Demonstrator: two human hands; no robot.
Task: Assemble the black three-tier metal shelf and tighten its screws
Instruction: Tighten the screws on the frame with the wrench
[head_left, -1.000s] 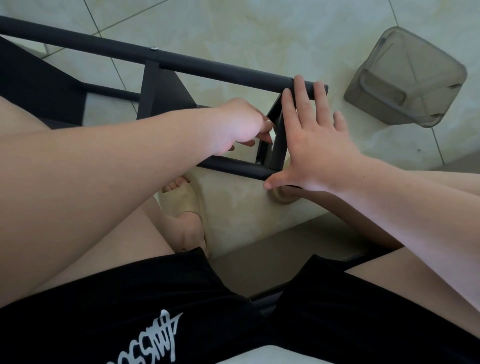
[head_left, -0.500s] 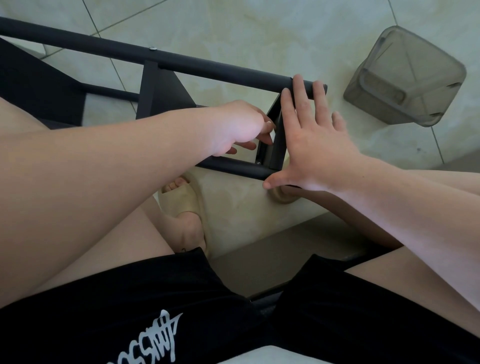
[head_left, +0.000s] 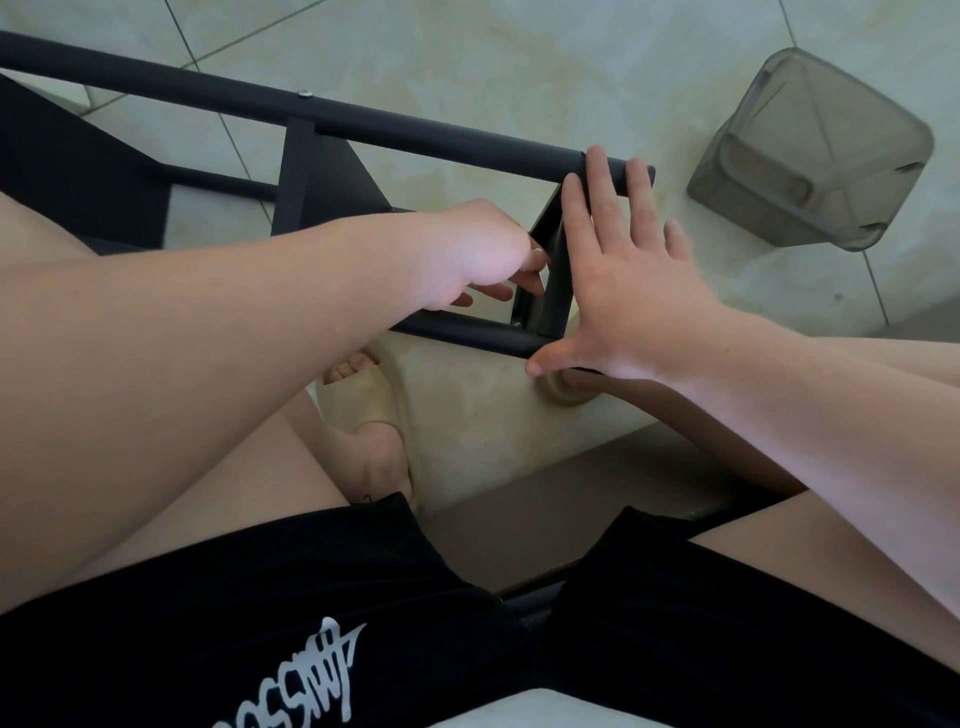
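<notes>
Shelf (head_left: 317, 192) on its side on tiled floor (head_left: 519, 62). Right hand (head_left: 634, 291) spread flat against end panel (head_left: 556, 280) — fingertips (head_left: 598, 158) on upper tube (head_left: 415, 132), thumb at lower one. Left hand (head_left: 478, 249) curled inside frame — cannot tell what it pinches, if anything.

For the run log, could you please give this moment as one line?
right hand: flat, braces shelf frame end | left hand: reaches into corner joint, grip hidden

The shelf frame (head_left: 415, 132) lies on the floor (head_left: 467, 52), a bin (head_left: 810, 156) to its right.
</notes>
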